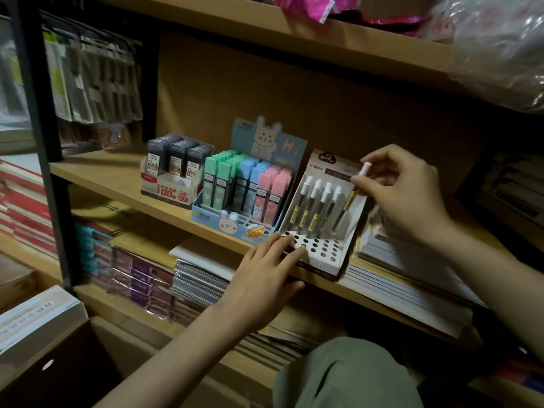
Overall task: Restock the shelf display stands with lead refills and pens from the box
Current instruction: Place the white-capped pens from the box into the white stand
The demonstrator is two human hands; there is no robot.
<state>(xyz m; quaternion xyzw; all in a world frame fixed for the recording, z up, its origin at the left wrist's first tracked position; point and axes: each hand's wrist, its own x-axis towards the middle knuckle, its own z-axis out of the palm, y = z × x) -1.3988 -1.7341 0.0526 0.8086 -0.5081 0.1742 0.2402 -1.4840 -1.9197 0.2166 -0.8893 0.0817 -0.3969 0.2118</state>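
On the wooden shelf (117, 184) stand three displays. A white pen stand (323, 248) with rows of round holes holds several white-capped pens (312, 201) at its back. My right hand (403, 192) pinches one more white-capped pen (353, 192) near its top, its tip down at the stand's right rear holes. Fingers straight, my left hand (265, 269) rests on the stand's front left corner. Left of it sit a rabbit-printed stand (235, 222) of green, blue and pink lead refill cases and a white and red box (173, 187) of dark refill cases.
Stacks of notebooks (397, 272) lie to the right of the pen stand, with spiral notebooks (200, 281) and wrapped pads on the shelf below. A black upright post (44, 142) bounds the shelf at left. A cardboard box (38, 319) sits at lower left. My knee (347, 375) is at the bottom.
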